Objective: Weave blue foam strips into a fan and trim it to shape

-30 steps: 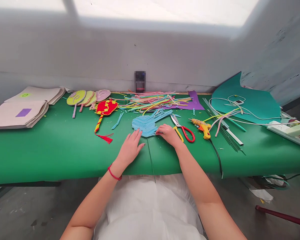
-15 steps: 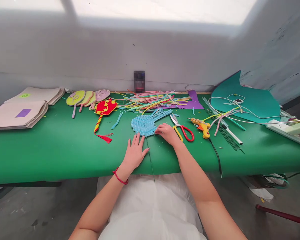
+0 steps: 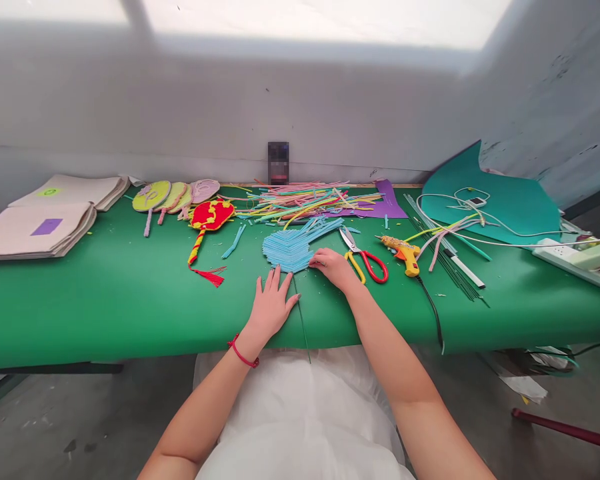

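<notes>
Left of blue panel (image 3: 286, 248), purple label (image 3: 47, 227)

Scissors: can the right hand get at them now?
Probably yes: the scissors lie just beside the right hand, mostly uncovered, with nothing visible in between. Its fingers are at the blue strip piece's edge, so they'd likely need to leave that first.
</notes>
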Tool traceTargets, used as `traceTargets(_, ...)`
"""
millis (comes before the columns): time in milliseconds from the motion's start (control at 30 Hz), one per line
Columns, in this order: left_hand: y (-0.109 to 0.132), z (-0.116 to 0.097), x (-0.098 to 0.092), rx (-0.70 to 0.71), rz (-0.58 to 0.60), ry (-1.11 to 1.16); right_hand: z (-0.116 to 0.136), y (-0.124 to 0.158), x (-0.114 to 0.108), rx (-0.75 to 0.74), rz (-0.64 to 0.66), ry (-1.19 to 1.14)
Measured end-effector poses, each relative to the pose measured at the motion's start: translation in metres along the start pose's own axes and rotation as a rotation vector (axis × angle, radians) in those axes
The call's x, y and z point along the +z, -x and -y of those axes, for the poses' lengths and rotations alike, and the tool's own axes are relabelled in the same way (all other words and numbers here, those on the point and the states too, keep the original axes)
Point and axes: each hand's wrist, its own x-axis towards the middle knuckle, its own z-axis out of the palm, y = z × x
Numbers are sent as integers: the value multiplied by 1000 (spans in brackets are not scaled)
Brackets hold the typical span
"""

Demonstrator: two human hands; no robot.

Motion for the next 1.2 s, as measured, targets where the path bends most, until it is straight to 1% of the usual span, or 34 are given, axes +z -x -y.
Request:
traceTargets(167, 0, 0, 0, -6, -2, 25, 4, 1, -1, 32, -2, -49)
traceTargets(333, 1, -1, -2, -18, -8, 30, 15, 7, -2, 93, -22, -35)
traceTargets(533, 1, -1, -1, -32, -37, 43, 39, 31, 7, 159, -110, -12)
traceTargets(667, 2, 0, -1, -50, -64, 59, 51, 44, 13, 175, -62, 2)
traceTargets(767, 2, 0, 0, -62, -74, 65, 53, 44, 15, 162, -40, 23)
traceTargets(1000, 2, 1, 3, -59, -96, 69, 52, 42, 17, 127, -44, 23)
traceTargets(1200, 2, 0, 0, -60, -59, 71, 53, 43, 17, 130, -37, 37)
